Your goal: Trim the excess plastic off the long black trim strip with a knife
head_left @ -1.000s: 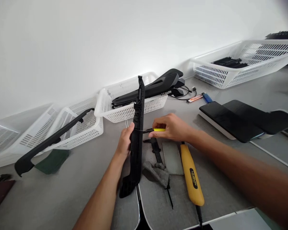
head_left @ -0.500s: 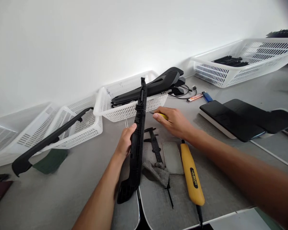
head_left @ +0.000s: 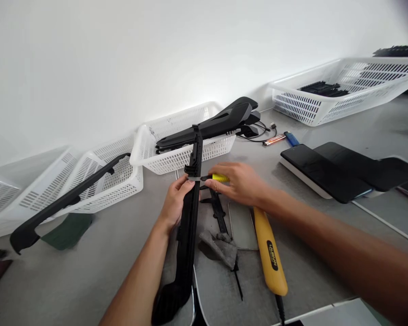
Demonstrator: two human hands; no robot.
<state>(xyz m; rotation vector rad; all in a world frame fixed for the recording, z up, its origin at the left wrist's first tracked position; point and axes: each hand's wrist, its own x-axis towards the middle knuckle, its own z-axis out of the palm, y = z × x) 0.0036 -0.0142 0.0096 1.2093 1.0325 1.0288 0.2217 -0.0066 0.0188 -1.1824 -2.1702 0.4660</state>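
My left hand (head_left: 174, 199) is closed around the middle of a long black plastic trim piece (head_left: 187, 235), which stands tilted with its ribbed inner side showing. In my right hand (head_left: 240, 181) is a yellow-handled utility knife (head_left: 220, 178). Its blade lies across the trim piece, close to my left thumb; whether it bites into the plastic I cannot tell. Below the right hand are black calipers (head_left: 218, 210), a clear rectangular plate (head_left: 242, 226), a grey crumpled abrasive piece (head_left: 221, 248) and a yellow corded power tool (head_left: 270, 253).
A white basket (head_left: 182, 160) behind my hands holds several black trim pieces (head_left: 214, 124). Another trim piece (head_left: 71, 201) leans over a basket at left, near a green sheet (head_left: 67, 231). At right lie phones (head_left: 326, 172), a blue lighter (head_left: 291, 138) and a larger basket (head_left: 309, 108).
The knife in my right hand has moved left and down onto the trim piece. My left hand has shifted up along the piece, which has come lower and nearer to me.
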